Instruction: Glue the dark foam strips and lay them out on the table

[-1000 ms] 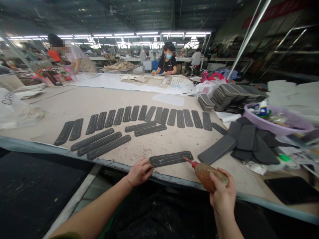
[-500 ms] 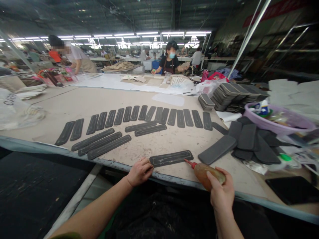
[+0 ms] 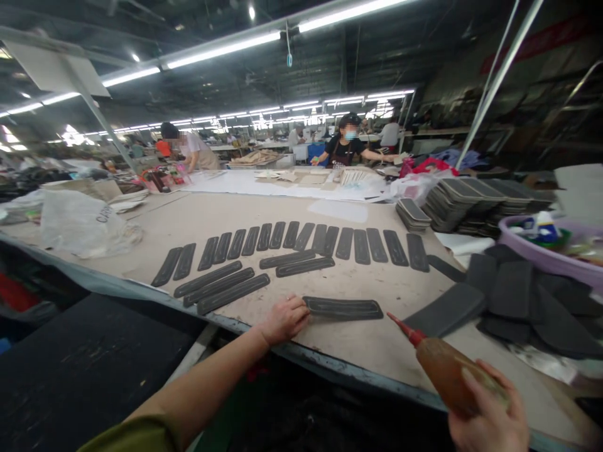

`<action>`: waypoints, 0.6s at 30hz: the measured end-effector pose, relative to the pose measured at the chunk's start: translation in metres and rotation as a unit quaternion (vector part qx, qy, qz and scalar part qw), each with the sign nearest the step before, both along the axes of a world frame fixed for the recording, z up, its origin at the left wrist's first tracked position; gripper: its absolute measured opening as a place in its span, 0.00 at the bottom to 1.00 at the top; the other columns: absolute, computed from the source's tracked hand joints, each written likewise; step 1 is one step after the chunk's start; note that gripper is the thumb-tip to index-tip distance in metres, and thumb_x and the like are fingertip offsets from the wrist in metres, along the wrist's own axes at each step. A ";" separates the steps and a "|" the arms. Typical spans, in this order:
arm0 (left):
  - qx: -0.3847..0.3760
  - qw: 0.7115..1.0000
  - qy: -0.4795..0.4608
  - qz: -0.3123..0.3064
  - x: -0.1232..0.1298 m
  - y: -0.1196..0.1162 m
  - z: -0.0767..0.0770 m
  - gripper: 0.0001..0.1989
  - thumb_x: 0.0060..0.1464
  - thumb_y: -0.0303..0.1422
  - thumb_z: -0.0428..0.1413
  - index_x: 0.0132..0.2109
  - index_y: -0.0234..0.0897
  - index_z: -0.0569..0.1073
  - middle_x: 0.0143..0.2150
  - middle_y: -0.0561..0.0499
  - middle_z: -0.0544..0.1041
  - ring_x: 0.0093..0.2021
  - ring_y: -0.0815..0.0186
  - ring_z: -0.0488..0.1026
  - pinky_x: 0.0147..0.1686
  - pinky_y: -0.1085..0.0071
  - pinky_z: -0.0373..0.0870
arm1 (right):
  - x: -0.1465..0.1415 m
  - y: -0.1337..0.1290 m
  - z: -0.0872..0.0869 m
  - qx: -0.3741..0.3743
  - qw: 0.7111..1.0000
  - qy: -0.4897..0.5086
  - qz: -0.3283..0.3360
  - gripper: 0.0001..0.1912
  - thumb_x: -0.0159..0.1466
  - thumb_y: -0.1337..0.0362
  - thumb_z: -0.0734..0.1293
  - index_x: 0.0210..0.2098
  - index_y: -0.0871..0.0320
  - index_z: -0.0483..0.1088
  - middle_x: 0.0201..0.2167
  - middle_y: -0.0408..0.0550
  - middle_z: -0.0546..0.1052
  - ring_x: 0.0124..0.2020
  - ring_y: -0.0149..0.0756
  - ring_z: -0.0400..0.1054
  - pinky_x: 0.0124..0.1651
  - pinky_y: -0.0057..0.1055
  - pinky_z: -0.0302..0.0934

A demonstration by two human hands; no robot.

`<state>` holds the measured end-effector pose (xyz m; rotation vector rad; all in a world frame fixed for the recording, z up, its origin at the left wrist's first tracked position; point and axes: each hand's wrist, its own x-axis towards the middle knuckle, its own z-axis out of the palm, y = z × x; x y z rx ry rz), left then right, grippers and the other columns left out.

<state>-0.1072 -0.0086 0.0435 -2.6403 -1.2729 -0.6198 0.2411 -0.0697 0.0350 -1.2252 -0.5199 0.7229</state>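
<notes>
My left hand (image 3: 284,320) is closed on the left end of a dark grey padded strip (image 3: 346,308) near the table's front edge. A thin pale line runs around inside the strip's outline. In my right hand (image 3: 492,405) is a squeeze glue bottle (image 3: 447,370) of amber liquid, its red nozzle tilted up to the left. The nozzle tip is just right of the strip, apart from it. Beyond, a curved row of similar strips (image 3: 362,246) lies on the table, with several more strips (image 3: 234,294) closer in on the left.
Plain dark pieces (image 3: 445,311) lie loose at the right, before a purple basin (image 3: 541,248) of supplies. Stacked dark pieces (image 3: 455,204) stand behind them. A clear plastic bag (image 3: 78,223) sits at the left. Across the table (image 3: 226,210), a masked person (image 3: 346,150) works.
My right hand has drawn the glue bottle right and toward me, taking the nozzle off the strip. The camera view has shifted; my left hand still holds the strip's end.
</notes>
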 end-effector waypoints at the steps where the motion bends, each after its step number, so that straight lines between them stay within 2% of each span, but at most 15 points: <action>1: 0.005 1.000 0.017 0.004 -0.004 0.009 0.003 0.09 0.59 0.29 0.49 0.36 0.36 0.73 0.34 0.48 0.72 0.38 0.63 0.68 0.42 0.67 0.67 | 0.002 0.001 0.000 -0.006 1.000 0.029 -0.003 0.28 0.44 0.57 0.76 0.45 0.51 0.70 0.40 0.44 0.70 0.37 0.39 0.64 0.30 0.29 0.60; 4: -0.011 0.998 0.061 0.026 -0.019 0.034 0.004 0.09 0.59 0.29 0.49 0.35 0.35 0.73 0.34 0.47 0.72 0.39 0.63 0.68 0.45 0.65 0.66 | 0.003 0.001 0.001 -0.019 0.995 0.094 -0.004 0.31 0.41 0.58 0.78 0.45 0.52 0.70 0.36 0.43 0.71 0.34 0.38 0.65 0.28 0.28 0.60; 8: -0.072 0.988 0.101 0.091 -0.045 0.053 -0.005 0.09 0.59 0.30 0.49 0.34 0.35 0.73 0.35 0.46 0.72 0.39 0.62 0.69 0.45 0.65 0.66 | 0.002 -0.001 0.007 -0.024 0.993 0.119 -0.005 0.34 0.39 0.59 0.78 0.46 0.53 0.70 0.34 0.44 0.71 0.32 0.37 0.65 0.28 0.28 0.61; 13: -0.101 0.980 0.107 0.135 -0.064 0.057 -0.011 0.08 0.57 0.29 0.50 0.35 0.35 0.74 0.36 0.46 0.73 0.41 0.61 0.71 0.44 0.65 0.67 | 0.001 -0.001 0.014 -0.019 0.988 0.151 -0.008 0.33 0.36 0.59 0.78 0.43 0.53 0.71 0.33 0.45 0.71 0.33 0.38 0.66 0.29 0.29 0.62; 18: -0.126 0.969 0.106 0.183 -0.068 0.059 -0.009 0.10 0.55 0.28 0.52 0.43 0.37 0.74 0.38 0.46 0.76 0.41 0.61 0.72 0.42 0.67 0.67 | 0.004 -0.001 0.013 -0.001 0.991 0.134 -0.007 0.30 0.40 0.59 0.78 0.43 0.54 0.70 0.33 0.44 0.71 0.31 0.37 0.65 0.28 0.29 0.61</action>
